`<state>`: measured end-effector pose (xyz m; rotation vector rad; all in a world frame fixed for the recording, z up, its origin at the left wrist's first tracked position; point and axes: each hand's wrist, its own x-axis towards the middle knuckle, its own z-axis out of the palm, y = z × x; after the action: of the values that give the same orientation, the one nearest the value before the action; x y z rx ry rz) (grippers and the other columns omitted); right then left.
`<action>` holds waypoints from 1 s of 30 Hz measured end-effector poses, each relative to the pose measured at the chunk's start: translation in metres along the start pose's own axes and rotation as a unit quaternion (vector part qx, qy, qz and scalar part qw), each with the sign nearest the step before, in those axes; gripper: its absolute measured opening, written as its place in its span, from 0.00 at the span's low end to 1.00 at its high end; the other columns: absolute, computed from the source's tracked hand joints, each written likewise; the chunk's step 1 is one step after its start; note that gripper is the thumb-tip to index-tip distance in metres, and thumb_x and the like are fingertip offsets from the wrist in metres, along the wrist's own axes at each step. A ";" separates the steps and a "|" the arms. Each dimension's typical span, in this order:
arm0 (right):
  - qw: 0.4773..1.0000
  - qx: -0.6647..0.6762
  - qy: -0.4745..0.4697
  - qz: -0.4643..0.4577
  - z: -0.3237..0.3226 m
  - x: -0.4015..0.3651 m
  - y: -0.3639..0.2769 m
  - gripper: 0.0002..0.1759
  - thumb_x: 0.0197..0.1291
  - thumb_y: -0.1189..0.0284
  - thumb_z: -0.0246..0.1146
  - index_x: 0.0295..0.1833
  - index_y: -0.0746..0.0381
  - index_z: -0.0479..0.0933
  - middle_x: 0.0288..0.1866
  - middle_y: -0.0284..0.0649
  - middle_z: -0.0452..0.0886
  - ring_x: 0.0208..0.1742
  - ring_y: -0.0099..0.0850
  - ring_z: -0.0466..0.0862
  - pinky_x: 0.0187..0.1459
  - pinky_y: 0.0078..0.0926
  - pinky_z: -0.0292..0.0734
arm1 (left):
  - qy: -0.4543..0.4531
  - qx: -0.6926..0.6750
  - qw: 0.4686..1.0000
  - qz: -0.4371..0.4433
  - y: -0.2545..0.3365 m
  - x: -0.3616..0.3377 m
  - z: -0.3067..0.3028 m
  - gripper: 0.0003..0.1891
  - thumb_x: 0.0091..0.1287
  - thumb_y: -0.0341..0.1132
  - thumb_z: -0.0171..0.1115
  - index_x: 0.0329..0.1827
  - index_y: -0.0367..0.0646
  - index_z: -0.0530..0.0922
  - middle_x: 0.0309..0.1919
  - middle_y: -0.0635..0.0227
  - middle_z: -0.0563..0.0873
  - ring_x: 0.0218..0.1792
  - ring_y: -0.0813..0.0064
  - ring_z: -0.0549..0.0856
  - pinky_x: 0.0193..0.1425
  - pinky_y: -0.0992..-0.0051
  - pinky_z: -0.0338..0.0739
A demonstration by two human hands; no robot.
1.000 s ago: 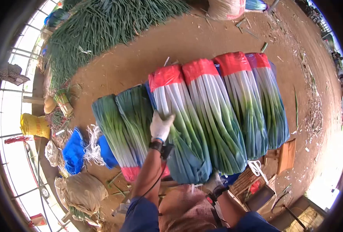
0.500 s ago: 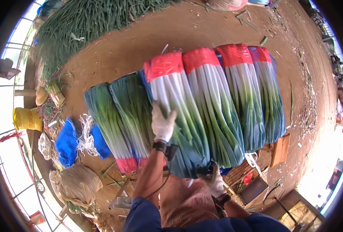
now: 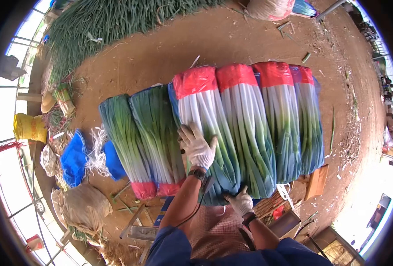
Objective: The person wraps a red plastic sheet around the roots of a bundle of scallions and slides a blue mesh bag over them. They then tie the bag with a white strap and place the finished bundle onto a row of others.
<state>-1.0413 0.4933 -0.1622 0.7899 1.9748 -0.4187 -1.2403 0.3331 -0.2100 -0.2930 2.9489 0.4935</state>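
Several clear-bagged bundles of long green onions lie side by side in front of me. The nearest bundle (image 3: 225,155) has a red band at its far end and leafy tips toward me. My left hand (image 3: 198,148), in a whitish work glove, rests on its left side with fingers spread. At its leafy near end my gloved right hand (image 3: 241,203) grips the bag, thumb on top, some fingers hidden. To the right lie more red-banded bundles (image 3: 249,128). Two bundles (image 3: 121,128) on the left point the other way, red ends toward me.
A large heap of loose green onions (image 3: 116,17) covers the ground at the far left. Blue plastic (image 3: 73,159), white strings (image 3: 98,153) and a tan sack (image 3: 83,208) lie left. A filled sack (image 3: 269,9) stands at the back; a wooden board (image 3: 317,182) sits right.
My left hand has turned and shifted right, now flatter on the bundle with fingers spread. My right hand stays at the leafy end. The red-banded bundles appear slightly lower in view.
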 end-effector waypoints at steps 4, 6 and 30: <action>0.994 -0.058 -0.076 -0.061 -0.023 0.012 0.005 0.78 0.53 0.20 0.66 0.83 0.80 0.52 0.51 0.62 0.90 0.53 0.53 0.92 0.52 0.47 0.87 | -0.047 0.061 0.997 0.008 0.020 -0.013 -0.011 0.62 0.68 0.71 0.68 0.89 0.34 0.50 0.86 0.26 0.49 0.86 0.27 0.53 0.84 0.34 0.58; 0.993 -0.051 -0.081 -0.066 -0.020 0.017 0.001 0.79 0.53 0.20 0.66 0.82 0.80 0.52 0.51 0.62 0.90 0.53 0.53 0.92 0.53 0.46 0.87 | -0.077 0.089 0.993 -0.011 0.027 -0.008 -0.009 0.63 0.66 0.72 0.69 0.89 0.34 0.50 0.86 0.27 0.50 0.85 0.27 0.54 0.83 0.33 0.59; 0.816 -0.138 0.350 -0.438 -0.132 0.117 0.041 0.45 0.62 0.54 0.72 0.80 0.63 0.70 0.84 0.54 0.68 0.84 0.59 0.66 0.85 0.61 0.57 | -0.019 0.105 0.994 -0.001 0.026 -0.004 0.012 0.65 0.64 0.70 0.72 0.89 0.35 0.48 0.84 0.27 0.52 0.84 0.25 0.55 0.80 0.32 0.65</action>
<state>-1.1398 0.6415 -0.1956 -0.2855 2.9651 -0.3625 -1.2403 0.3617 -0.2125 -0.2599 2.9296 0.1843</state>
